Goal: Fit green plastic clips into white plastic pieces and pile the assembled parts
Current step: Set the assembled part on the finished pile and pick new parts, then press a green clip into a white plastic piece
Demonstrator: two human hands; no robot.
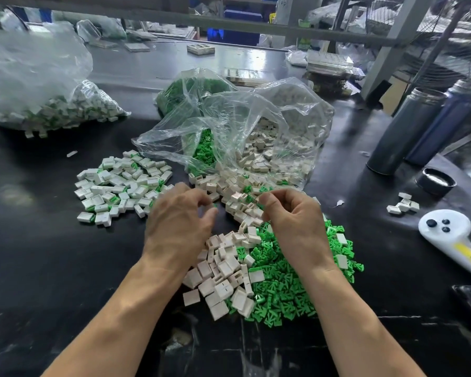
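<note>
At far left a clear bag (38, 85) lies on the black worktop (38, 268), with white-and-green parts showing at its lower edge. Right of it, a loose pile of assembled parts (123, 183) is spread flat on the worktop, white pieces with green showing at their edges. The left hand (178, 216) hovers just right of that pile, back up, fingers curled downward with the thumb near the fingertips; whether it holds anything I cannot tell. Between and below the two hands lies a heap of white pieces (223, 268), running up toward an open bag (239, 126) that spills more white pieces and green clips onto the worktop. The right hand (291, 216) sits beside the left, fingers curled in tight above the white pieces; what it pinches, if anything, is hidden by the fingers. Under and right of its wrist spreads a heap of green clips (291, 284), touching the white heap. Farther right, a few white parts (404, 205) lie apart, near a white handle with dark buttons (446, 232), a black lid (435, 182) and two tall cylinders (408, 129).
</note>
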